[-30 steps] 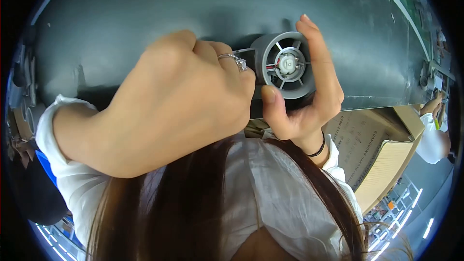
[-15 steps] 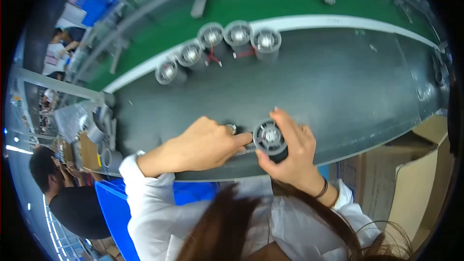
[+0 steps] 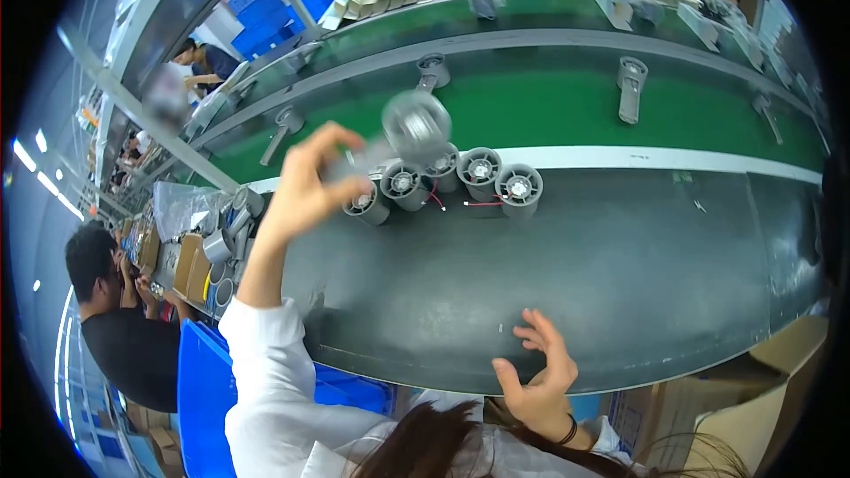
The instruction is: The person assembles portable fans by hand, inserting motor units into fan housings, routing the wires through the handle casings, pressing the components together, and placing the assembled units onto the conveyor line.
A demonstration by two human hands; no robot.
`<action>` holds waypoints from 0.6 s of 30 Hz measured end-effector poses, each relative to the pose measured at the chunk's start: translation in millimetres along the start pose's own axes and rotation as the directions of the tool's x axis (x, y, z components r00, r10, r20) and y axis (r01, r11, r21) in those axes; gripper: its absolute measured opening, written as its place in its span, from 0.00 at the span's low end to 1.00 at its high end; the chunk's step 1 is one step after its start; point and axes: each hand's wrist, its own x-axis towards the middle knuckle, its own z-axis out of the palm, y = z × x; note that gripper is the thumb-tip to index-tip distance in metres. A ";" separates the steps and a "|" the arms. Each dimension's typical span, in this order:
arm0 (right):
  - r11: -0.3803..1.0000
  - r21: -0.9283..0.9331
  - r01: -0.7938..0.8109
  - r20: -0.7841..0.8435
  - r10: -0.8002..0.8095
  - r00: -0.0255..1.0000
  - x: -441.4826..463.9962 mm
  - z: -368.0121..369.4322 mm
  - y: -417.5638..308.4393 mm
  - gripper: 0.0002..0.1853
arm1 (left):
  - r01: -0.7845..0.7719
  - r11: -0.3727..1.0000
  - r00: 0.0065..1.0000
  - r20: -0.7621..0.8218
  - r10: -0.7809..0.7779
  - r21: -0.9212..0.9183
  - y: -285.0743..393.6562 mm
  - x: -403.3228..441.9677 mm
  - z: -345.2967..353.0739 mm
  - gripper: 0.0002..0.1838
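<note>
My left hand is raised over the far left of the dark work surface, its thumb and fingers around the handle of a grey handheld fan. Motion blurs the fan; its round head points away to the right, over the edge of the green belt. Just beneath and beside it stand several grey cylindrical fan housings with small fans inside, some with red wires. My right hand hovers at the near edge of the surface, fingers spread, holding nothing.
Beyond a white rail runs a green conveyor belt carrying grey handheld fans. Grey tubes and cartons lie at left, near a seated person in black. A blue bin and cardboard boxes flank me.
My left hand has carried the fan up and left, from the near edge to the belt side. The right hand has let go of the fan and opened. The camera view has tilted up.
</note>
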 end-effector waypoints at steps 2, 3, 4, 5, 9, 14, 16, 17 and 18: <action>0.999 -0.036 0.035 0.010 -0.035 0.999 3.4 3.0 -1.4 0.28 | 0.242 0.967 0.951 -0.176 -0.253 -0.083 -52.7 30.9 4.6 0.22; 0.997 -0.049 0.054 0.018 -0.053 0.998 2.1 3.4 0.8 0.26 | 0.262 0.965 0.932 -0.253 -0.261 -0.032 -89.8 46.4 12.1 0.23; 0.995 -0.063 0.072 0.026 -0.070 0.997 1.5 3.8 2.1 0.24 | 0.286 0.958 0.907 -0.328 -0.264 0.018 -131.7 60.5 23.9 0.23; 0.997 -0.059 0.059 0.016 -0.058 0.998 2.2 4.3 0.0 0.19 | 0.386 0.923 0.871 -0.332 -0.362 0.008 -169.3 73.0 36.7 0.24; 0.996 -0.073 0.045 0.023 -0.044 0.999 1.4 3.3 2.2 0.18 | 0.513 0.858 0.805 -0.361 -0.470 0.027 -295.6 101.5 82.2 0.29; 0.999 -0.045 -0.015 0.007 0.015 1.000 0.7 3.3 0.5 0.17 | 0.460 0.848 0.824 -0.482 -0.298 0.263 -294.0 116.9 60.6 0.37; 0.998 -0.050 -0.033 0.020 0.034 0.999 -0.6 2.7 0.8 0.17 | 0.373 0.863 0.882 -0.418 -0.216 0.342 -287.8 108.1 22.4 0.35; 0.998 -0.046 -0.040 0.032 0.042 0.999 -0.7 3.6 1.4 0.17 | 0.341 0.859 0.912 -0.356 -0.204 0.381 -297.6 101.7 -2.7 0.32; 0.998 -0.045 -0.038 0.037 0.040 0.999 -1.5 4.2 2.0 0.16 | 0.312 0.853 0.936 -0.291 -0.200 0.417 -309.8 90.4 -30.7 0.30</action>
